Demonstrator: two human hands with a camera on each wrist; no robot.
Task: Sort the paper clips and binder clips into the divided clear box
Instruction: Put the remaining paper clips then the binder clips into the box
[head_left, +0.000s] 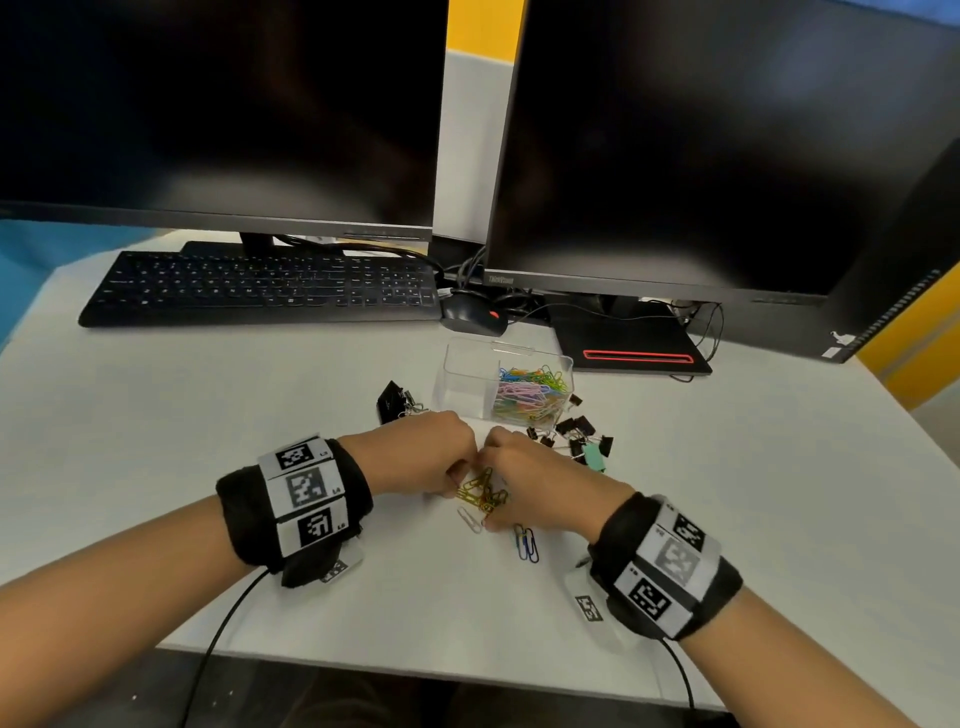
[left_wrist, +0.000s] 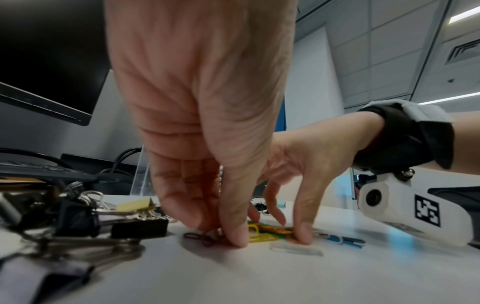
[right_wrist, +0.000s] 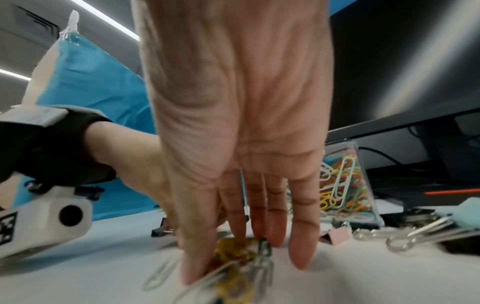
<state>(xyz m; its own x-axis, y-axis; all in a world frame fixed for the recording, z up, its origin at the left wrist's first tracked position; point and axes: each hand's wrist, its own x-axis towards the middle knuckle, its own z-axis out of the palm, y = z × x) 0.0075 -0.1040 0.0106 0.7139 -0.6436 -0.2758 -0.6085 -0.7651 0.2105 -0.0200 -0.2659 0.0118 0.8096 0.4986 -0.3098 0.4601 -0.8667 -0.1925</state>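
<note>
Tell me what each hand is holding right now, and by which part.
Left hand pinches a dark paper clip by one end against the table. Right hand has its fingertips around the pile of paper clips; a firm hold cannot be told.

Yellow paper clips (head_left: 480, 491), blue paper clips (head_left: 527, 543), black binder clips (head_left: 574, 428), white desk (head_left: 208, 415).

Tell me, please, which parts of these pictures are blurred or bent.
Head view: monitors bend outward, middle sharp. Left wrist view: binder clips nearby are blurred. Right wrist view: paper clips under the right hand are smeared; the box is sharper.
</note>
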